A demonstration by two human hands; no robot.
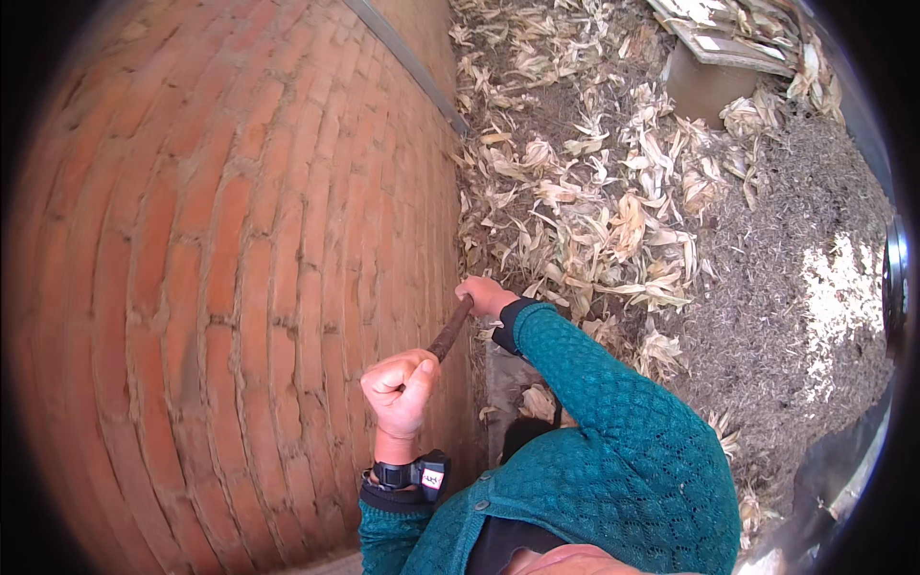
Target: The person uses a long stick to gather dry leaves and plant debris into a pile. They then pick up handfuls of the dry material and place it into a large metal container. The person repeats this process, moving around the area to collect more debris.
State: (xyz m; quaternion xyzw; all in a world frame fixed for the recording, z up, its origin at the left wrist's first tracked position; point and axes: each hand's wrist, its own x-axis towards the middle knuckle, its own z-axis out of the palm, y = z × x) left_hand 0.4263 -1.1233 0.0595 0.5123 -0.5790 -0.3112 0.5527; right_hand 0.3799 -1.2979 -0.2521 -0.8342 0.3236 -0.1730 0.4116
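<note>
A dark brown wooden handle (452, 331) slants between my two hands. My left hand (401, 392) is closed in a fist around its nearer end, close to the brick wall. A black watch-like device sits on that wrist. My right hand (484, 295) grips the handle farther along, near the foot of the wall. Whatever is at the handle's far end is hidden behind my right hand. Dry corn husks (625, 223) lie scattered on the ground beyond my right hand.
A red brick wall (237, 287) rises along my left, with a grey metal strip (410, 61) farther ahead. At the upper right, a weathered board (744, 57) with husks on it rests on a brown block (708, 86). Dry, litter-covered soil (762, 302) spreads to the right.
</note>
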